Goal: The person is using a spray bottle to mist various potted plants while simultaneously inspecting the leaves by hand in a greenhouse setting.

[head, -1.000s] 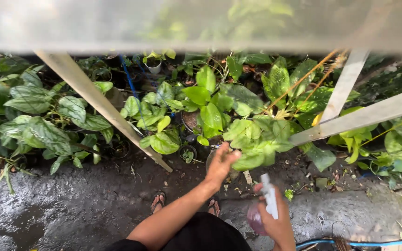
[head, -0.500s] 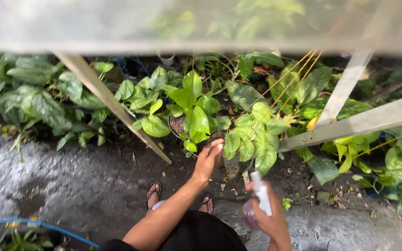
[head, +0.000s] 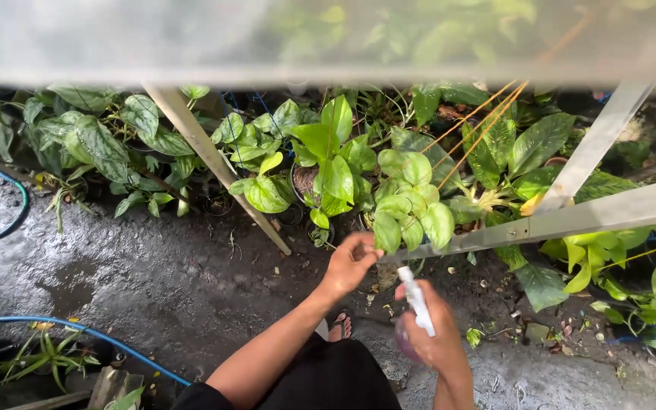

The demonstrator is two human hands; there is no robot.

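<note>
Left hand (head: 351, 260) risen to leaves (head: 408, 209); right hand (head: 436, 334) gripping spray bottle (head: 416, 304)

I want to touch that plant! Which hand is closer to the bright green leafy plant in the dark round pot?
Left. The left hand reaches right beside the leaves of the bright green leafy plant. The right hand sits lower, farther back, holding a white-nozzled spray bottle.
</note>
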